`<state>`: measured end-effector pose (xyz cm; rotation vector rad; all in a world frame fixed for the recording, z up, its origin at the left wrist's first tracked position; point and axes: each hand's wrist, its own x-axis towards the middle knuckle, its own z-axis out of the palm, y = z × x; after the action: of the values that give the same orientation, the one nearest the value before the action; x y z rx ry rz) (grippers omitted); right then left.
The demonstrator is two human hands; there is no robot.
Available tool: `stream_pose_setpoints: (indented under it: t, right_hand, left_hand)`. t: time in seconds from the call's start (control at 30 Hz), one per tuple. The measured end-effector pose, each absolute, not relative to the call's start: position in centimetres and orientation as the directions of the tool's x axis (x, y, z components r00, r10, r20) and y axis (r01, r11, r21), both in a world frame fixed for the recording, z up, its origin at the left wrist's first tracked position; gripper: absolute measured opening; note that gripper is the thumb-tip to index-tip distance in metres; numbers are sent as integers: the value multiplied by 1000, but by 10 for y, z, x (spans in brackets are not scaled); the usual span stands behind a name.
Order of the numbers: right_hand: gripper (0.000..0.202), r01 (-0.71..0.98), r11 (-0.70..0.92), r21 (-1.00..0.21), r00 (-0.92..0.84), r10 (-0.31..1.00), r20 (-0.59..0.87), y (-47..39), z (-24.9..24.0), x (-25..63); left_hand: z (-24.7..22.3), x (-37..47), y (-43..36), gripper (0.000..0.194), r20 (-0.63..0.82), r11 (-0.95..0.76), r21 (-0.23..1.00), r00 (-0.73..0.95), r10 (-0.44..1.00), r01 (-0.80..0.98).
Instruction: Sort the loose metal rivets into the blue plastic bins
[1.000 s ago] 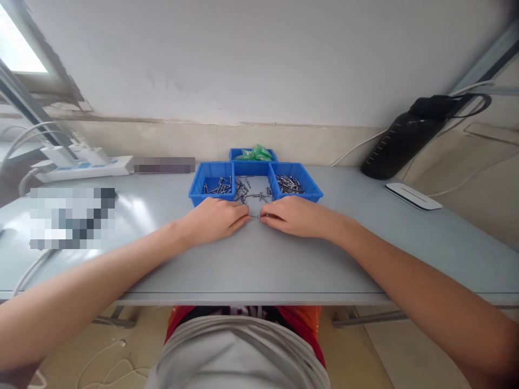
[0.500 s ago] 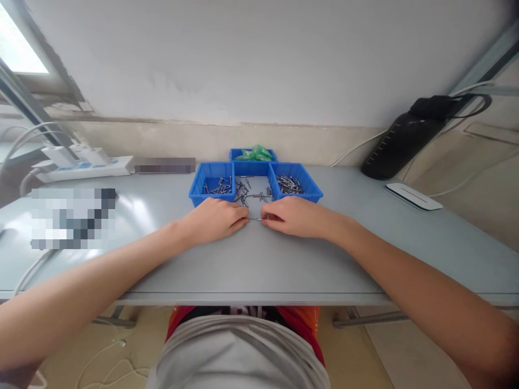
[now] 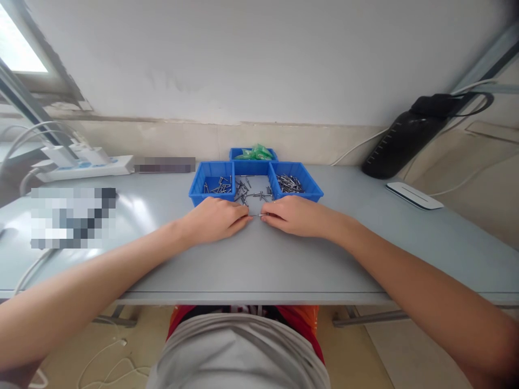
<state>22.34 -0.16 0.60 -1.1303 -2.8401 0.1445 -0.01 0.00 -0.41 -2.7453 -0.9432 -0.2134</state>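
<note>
Noted at centre of the head view: one thin metal rivet, lying roughly along the nine-to-three line in the gap between both hands. Pinched at its nine o'clock end by the fingertips of the left hand, and at its three o'clock end by the fingertips of the right hand. Observed both hands closed on the piece, apart from each other, low over the grey counter. Cannot tell whether touching the surface.

Found just beyond, at twelve to eleven o'clock from the piece, scattered loose rivets on the counter, between two blue bins. Recorded at eleven o'clock: left bin, holding a few rivets. At one o'clock: right bin, holding a dense heap of rivets. At twelve o'clock, farther back: rear bin, holding green plastic bags.

Logged well apart from the hands: black bottle at two o'clock, flat white device at three, white power strip at ten.
</note>
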Motion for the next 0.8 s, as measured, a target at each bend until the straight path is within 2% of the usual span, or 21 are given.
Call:
stream_pose_setpoints:
  t: [0.5, 0.8]
  right_hand:
    - [22, 677, 726, -120, -726, 686, 57, -1, 6, 224]
    - [27, 676, 728, -113, -729, 683, 45, -1, 6, 225]
  left_hand:
    - [-5, 0, 0, 35, 222, -763, -177, 781, 584, 621]
    - [-5, 0, -1, 30, 206, -760, -174, 778, 594, 626]
